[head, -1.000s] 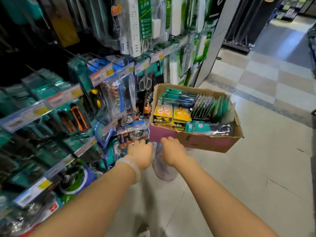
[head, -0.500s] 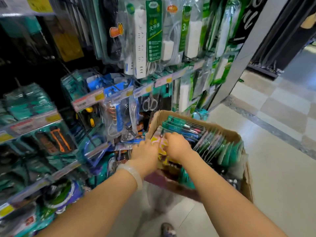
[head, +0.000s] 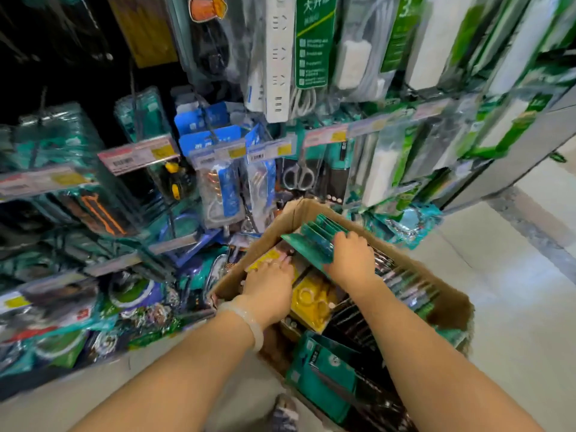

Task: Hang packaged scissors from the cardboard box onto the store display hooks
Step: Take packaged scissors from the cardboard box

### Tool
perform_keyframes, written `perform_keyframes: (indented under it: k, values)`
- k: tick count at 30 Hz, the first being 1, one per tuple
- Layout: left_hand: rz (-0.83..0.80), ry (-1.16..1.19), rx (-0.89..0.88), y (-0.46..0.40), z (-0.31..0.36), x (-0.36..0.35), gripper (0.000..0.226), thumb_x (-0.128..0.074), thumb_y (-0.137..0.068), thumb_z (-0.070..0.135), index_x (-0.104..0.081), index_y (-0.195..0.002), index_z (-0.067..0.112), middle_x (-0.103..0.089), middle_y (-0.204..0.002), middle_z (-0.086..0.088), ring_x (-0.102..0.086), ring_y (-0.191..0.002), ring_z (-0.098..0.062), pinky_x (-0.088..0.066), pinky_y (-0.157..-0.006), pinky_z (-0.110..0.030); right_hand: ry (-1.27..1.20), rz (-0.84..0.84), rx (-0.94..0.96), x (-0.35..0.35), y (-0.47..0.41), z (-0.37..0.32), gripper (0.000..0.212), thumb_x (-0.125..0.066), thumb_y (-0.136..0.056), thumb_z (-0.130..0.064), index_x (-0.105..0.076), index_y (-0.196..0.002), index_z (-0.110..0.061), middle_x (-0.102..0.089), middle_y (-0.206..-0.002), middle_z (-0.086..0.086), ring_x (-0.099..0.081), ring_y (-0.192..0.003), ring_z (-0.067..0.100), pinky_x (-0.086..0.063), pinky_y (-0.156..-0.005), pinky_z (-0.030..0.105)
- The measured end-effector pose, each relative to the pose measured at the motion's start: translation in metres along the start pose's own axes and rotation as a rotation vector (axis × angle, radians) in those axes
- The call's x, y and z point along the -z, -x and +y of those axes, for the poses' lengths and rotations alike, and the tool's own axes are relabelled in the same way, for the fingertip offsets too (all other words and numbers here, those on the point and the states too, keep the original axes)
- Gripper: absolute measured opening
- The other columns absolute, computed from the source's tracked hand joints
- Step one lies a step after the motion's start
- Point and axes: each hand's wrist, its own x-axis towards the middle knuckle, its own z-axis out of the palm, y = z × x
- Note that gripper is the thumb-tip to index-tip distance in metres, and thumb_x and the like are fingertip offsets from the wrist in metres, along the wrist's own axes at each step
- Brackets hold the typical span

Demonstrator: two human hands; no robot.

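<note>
An open cardboard box stands on the floor in front of the display, filled with teal, yellow and dark packs of scissors. My right hand grips a stack of teal scissor packs at the box's far end, tilted up above the rim. My left hand rests with straight fingers on the yellow packs at the box's left side. One pair of scissors hangs packaged on a display hook just beyond the box.
Display hooks carry power strips, blue packs and teal tool packs, with price tag rails across them. More goods crowd the low shelves at left. Tiled floor lies to the right. A shoe shows below.
The view has come closer to the box. My right hand has reached further into it and lifted the teal packs. My left hand has slid onto the yellow packs.
</note>
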Motion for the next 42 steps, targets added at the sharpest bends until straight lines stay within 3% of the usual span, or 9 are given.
perform_keyframes:
  k: [4, 8, 11, 16, 21, 24, 30, 34, 42]
  values:
    - [0.011, 0.045, 0.034, -0.008, 0.009, -0.003, 0.053, -0.046, -0.096, 0.021, -0.027, -0.145, 0.014, -0.024, -0.154, -0.009, -0.028, -0.138, -0.030, -0.033, -0.107, -0.043, -0.004, -0.071, 0.058, -0.004, -0.005, 0.008, 0.033, -0.056, -0.090, -0.021, -0.049, -0.120, -0.008, -0.054, -0.122, 0.014, -0.053, -0.112, 0.033, -0.044, -0.088, 0.041]
    - [0.023, 0.056, 0.076, -0.016, 0.014, -0.003, 0.047, -0.048, -0.095, 0.026, -0.035, -0.139, 0.015, -0.035, -0.147, -0.009, -0.036, -0.132, -0.030, -0.036, -0.103, -0.041, -0.043, -0.105, 0.077, -0.011, -0.005, 0.004, 0.070, -0.059, -0.081, -0.058, -0.040, -0.130, -0.011, -0.054, -0.126, 0.013, -0.053, -0.115, 0.032, -0.045, -0.089, 0.042]
    - [0.011, 0.070, 0.081, -0.019, 0.014, -0.005, 0.049, -0.047, -0.096, 0.025, -0.032, -0.142, 0.015, -0.026, -0.153, -0.008, -0.030, -0.137, -0.029, -0.035, -0.104, -0.041, 0.035, -0.188, 0.090, -0.019, -0.003, -0.002, 0.084, -0.070, -0.075, -0.052, -0.028, -0.136, -0.011, -0.044, -0.133, 0.014, -0.044, -0.124, 0.034, -0.041, -0.096, 0.045]
    - [-0.007, 0.089, 0.073, -0.019, 0.012, -0.007, 0.057, -0.045, -0.097, 0.022, -0.021, -0.149, 0.018, -0.017, -0.158, -0.002, -0.023, -0.141, -0.028, -0.033, -0.105, -0.042, 0.003, -0.118, 0.095, -0.008, -0.006, 0.001, 0.046, -0.055, -0.090, -0.017, -0.034, -0.129, -0.006, -0.052, -0.127, 0.017, -0.053, -0.115, 0.035, -0.045, -0.088, 0.041]
    - [0.034, 0.205, 0.113, -0.023, 0.011, -0.009, 0.051, -0.044, -0.098, 0.029, -0.030, -0.146, 0.016, -0.034, -0.149, -0.008, -0.036, -0.133, -0.031, -0.040, -0.102, -0.043, -0.204, -0.058, 0.082, 0.011, -0.009, 0.018, 0.022, -0.049, -0.092, -0.016, -0.044, -0.112, -0.010, -0.059, -0.094, 0.011, -0.057, -0.083, 0.030, -0.042, -0.067, 0.035]
    - [0.118, 0.539, 0.160, -0.032, 0.016, -0.005, 0.044, -0.044, -0.098, 0.036, -0.045, -0.132, 0.009, -0.052, -0.133, -0.010, -0.050, -0.120, -0.029, -0.045, -0.095, -0.038, -0.572, -0.068, 0.116, 0.030, -0.007, 0.024, 0.029, -0.050, -0.090, -0.012, -0.049, -0.119, -0.012, -0.055, -0.078, 0.005, -0.050, -0.064, 0.021, -0.038, -0.056, 0.028]
    - [0.100, 1.830, 0.272, -0.038, 0.037, 0.018, 0.029, -0.038, -0.102, 0.025, -0.055, -0.120, 0.010, -0.067, -0.110, -0.007, -0.065, -0.096, -0.023, -0.052, -0.082, -0.038, -1.225, -0.120, 0.048, 0.044, 0.000, 0.028, 0.017, -0.051, -0.083, -0.004, -0.054, -0.095, 0.007, -0.048, -0.077, 0.017, -0.038, -0.067, 0.026, -0.034, -0.061, 0.036]
    - [0.206, 1.971, 0.305, -0.033, 0.030, 0.022, 0.026, -0.043, -0.101, 0.021, -0.058, -0.119, 0.009, -0.069, -0.109, -0.014, -0.068, -0.095, -0.033, -0.055, -0.080, -0.047, -1.411, -0.197, 0.028, 0.039, 0.007, 0.022, 0.027, -0.047, -0.088, 0.005, -0.056, -0.112, -0.005, -0.066, -0.098, 0.018, -0.065, -0.079, 0.029, -0.056, -0.071, 0.042]
    - [0.514, 1.984, 0.454, 0.003, -0.011, 0.019, 0.031, -0.064, -0.089, 0.022, -0.056, -0.115, 0.007, -0.066, -0.116, -0.014, -0.064, -0.105, -0.031, -0.050, -0.093, -0.050, -1.441, -0.168, 0.027, 0.028, 0.013, -0.026, 0.027, -0.049, -0.088, 0.002, -0.059, -0.111, -0.010, -0.067, -0.108, 0.014, -0.065, -0.100, 0.032, -0.054, -0.086, 0.050]
